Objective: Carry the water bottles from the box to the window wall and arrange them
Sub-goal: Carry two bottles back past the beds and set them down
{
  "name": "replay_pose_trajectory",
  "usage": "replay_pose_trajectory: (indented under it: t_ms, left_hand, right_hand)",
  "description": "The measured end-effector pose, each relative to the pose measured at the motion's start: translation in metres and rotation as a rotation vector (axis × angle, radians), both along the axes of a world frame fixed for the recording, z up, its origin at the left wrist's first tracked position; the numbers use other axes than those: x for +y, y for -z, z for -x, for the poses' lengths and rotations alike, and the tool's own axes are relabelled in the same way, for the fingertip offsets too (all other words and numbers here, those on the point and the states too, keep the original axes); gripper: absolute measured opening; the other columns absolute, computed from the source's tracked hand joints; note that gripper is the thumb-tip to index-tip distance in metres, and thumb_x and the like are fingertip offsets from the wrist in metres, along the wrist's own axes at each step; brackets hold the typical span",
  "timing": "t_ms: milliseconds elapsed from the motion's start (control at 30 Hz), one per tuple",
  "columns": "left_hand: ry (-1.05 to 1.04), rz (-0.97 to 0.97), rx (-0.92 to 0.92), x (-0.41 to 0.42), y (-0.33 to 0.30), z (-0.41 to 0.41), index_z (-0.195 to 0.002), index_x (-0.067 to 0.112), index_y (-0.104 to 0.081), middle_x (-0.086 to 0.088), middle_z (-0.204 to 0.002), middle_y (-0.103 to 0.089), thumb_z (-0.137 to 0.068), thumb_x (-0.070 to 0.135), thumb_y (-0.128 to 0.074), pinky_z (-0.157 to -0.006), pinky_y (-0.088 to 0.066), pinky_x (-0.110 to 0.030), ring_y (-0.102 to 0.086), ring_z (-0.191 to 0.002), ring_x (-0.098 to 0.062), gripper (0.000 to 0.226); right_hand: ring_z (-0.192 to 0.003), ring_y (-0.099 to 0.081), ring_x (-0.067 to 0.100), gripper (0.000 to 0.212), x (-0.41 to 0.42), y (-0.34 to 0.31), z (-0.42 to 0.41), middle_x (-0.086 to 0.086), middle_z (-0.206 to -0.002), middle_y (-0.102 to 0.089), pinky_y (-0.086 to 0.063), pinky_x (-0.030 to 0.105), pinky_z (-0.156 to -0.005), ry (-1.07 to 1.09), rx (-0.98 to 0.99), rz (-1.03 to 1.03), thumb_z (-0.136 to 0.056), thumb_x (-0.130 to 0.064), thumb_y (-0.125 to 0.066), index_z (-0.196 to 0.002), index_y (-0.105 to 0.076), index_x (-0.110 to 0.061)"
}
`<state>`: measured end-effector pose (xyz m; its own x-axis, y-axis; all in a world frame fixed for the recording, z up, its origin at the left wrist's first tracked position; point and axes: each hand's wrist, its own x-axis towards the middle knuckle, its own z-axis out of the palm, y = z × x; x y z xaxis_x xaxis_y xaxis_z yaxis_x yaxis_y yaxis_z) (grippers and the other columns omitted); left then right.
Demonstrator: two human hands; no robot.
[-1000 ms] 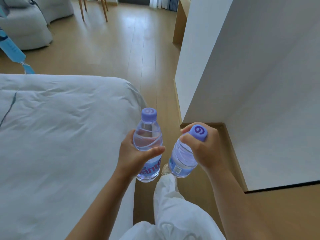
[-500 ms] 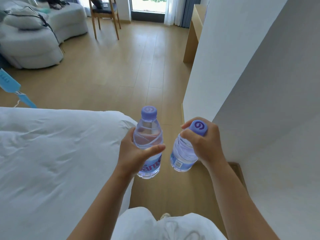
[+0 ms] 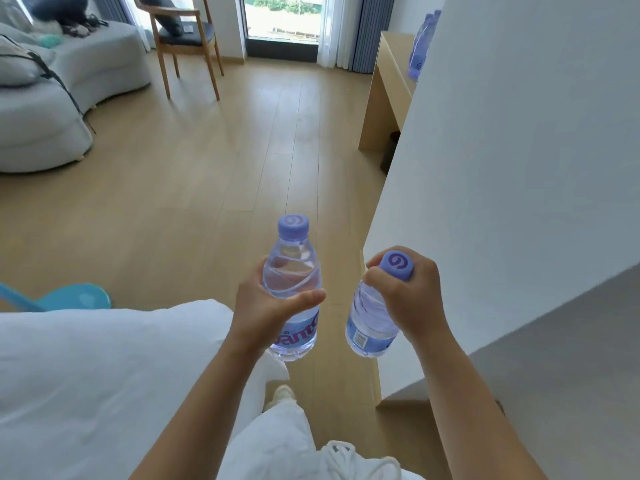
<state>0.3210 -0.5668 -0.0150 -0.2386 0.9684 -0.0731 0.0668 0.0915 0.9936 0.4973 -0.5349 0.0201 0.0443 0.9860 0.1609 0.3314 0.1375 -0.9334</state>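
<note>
Bright window [image 3: 282,15] daylight, wide-angle distortion.

Bedroom or hotel room, white-duvet bed [image 3: 104,375], grey sofa [image 3: 52,109], wooden chair [image 3: 183,39], curtained window [image 3: 282,19], wood floor [image 3: 207,161]

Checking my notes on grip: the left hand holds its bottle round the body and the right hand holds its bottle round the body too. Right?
Not quite. In the head view the right hand grips its bottle at the cap; the left hand does hold the other bottle round the body.

arms: bare to the elbow — no sleeves in view
trousers [image 3: 277,441]: white, loose, creased
shoe [image 3: 282,393]: pale — just beyond the trousers
</note>
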Motion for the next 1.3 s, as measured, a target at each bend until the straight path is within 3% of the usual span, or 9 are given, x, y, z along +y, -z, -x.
replay_pose_trajectory:
  t_ms: [67, 367, 500, 667, 800, 933, 1033, 1167, 1300]
  left_hand:
    - [0.004, 0.000, 0.001, 0.048, -0.007, 0.018, -0.105, 0.014, -0.064, 0.001, -0.091, -0.073, -0.034, 0.049, -0.080, -0.076, -0.056, -0.032, -0.071, -0.082, -0.015, 0.081]
    - [0.070, 0.034, -0.027, 0.221, -0.009, 0.065, -0.098, 0.019, -0.067, 0.003, -0.086, -0.074, -0.034, 0.042, -0.081, -0.074, -0.055, -0.034, -0.072, -0.079, -0.016, 0.070]
    - [0.120, 0.050, -0.015, 0.297, -0.004, 0.069, -0.101, 0.019, -0.066, 0.005, -0.086, -0.074, -0.035, 0.043, -0.081, -0.071, -0.054, -0.028, -0.071, -0.079, -0.013, 0.072]
    - [0.133, 0.034, -0.034, 0.410, 0.000, 0.066, -0.097, 0.018, -0.067, 0.003, -0.085, -0.074, -0.036, 0.040, -0.080, -0.069, -0.055, -0.026, -0.072, -0.079, -0.015, 0.067]
    - [0.128, 0.028, -0.063, 0.506, -0.004, 0.058, -0.095, 0.018, -0.067, 0.002, -0.084, -0.074, -0.036, 0.038, -0.080, -0.066, -0.054, -0.023, -0.072, -0.078, -0.016, 0.063]
    - [0.135, 0.019, -0.091, 0.592, -0.007, 0.050, -0.095, 0.018, -0.067, 0.000, -0.084, -0.074, -0.036, 0.037, -0.080, -0.062, -0.054, -0.020, -0.072, -0.077, -0.017, 0.063]
    - [0.144, 0.030, -0.092, 0.647, -0.006, 0.043, -0.094, 0.019, -0.067, 0.002, -0.083, -0.074, -0.034, 0.038, -0.081, -0.060, -0.053, -0.018, -0.072, -0.075, -0.015, 0.065]
    - [0.198, 0.044, -0.078, 0.715, 0.001, 0.038, -0.096, 0.020, -0.067, 0.004, -0.084, -0.074, -0.033, 0.041, -0.081, -0.060, -0.052, -0.017, -0.072, -0.074, -0.013, 0.068]
    - [0.271, 0.054, -0.080, 0.798, 0.010, 0.037, -0.095, 0.019, -0.067, 0.002, -0.083, -0.074, -0.032, 0.039, -0.080, -0.059, -0.052, -0.017, -0.072, -0.074, -0.014, 0.068]
  right_hand:
    - [-0.057, -0.055, 0.017, 0.003, 0.044, -0.006, 0.015, 0.013, -0.061, -0.061, -0.047, 0.021, -0.052, -0.029, 0.011, 0.006, -0.061, -0.012, -0.062, -0.060, -0.061, -0.010]
    - [-0.059, -0.059, 0.005, 0.005, 0.206, -0.004, 0.060, -0.010, -0.057, -0.060, -0.050, 0.015, -0.054, 0.136, 0.122, 0.005, -0.061, -0.015, -0.064, -0.062, -0.062, -0.019]
    - [-0.059, -0.059, 0.006, 0.029, 0.281, 0.008, 0.065, -0.010, -0.058, -0.059, -0.050, 0.014, -0.054, 0.165, 0.075, -0.010, -0.072, 0.001, -0.069, -0.062, -0.060, -0.024]
    - [-0.064, -0.059, 0.015, 0.019, 0.396, 0.014, 0.066, 0.000, -0.066, -0.061, -0.050, 0.011, -0.055, 0.158, 0.052, -0.019, -0.074, -0.001, -0.070, -0.069, -0.061, -0.017]
    - [-0.063, -0.059, 0.014, 0.024, 0.498, 0.007, 0.061, -0.002, -0.065, -0.061, -0.051, 0.013, -0.055, 0.167, 0.060, -0.036, -0.073, 0.001, -0.069, -0.067, -0.060, -0.020]
    - [-0.068, -0.061, 0.017, 0.012, 0.585, 0.002, 0.054, -0.003, -0.069, -0.062, -0.054, 0.020, -0.059, 0.214, 0.057, -0.052, -0.071, -0.015, -0.072, -0.073, -0.062, -0.020]
    - [-0.071, -0.063, 0.018, 0.010, 0.637, 0.003, 0.047, -0.005, -0.070, -0.062, -0.055, 0.025, -0.062, 0.259, 0.064, -0.022, -0.073, -0.016, -0.072, -0.078, -0.064, -0.016]
    - [-0.065, -0.062, 0.011, 0.014, 0.695, 0.007, 0.040, -0.011, -0.061, -0.061, -0.052, 0.017, -0.057, 0.312, 0.101, -0.001, -0.063, -0.025, -0.065, -0.074, -0.064, -0.016]
    - [-0.059, -0.057, 0.009, 0.011, 0.767, 0.014, 0.041, -0.010, -0.056, -0.058, -0.049, 0.020, -0.055, 0.394, 0.128, 0.022, -0.058, -0.022, -0.061, -0.067, -0.063, -0.015]
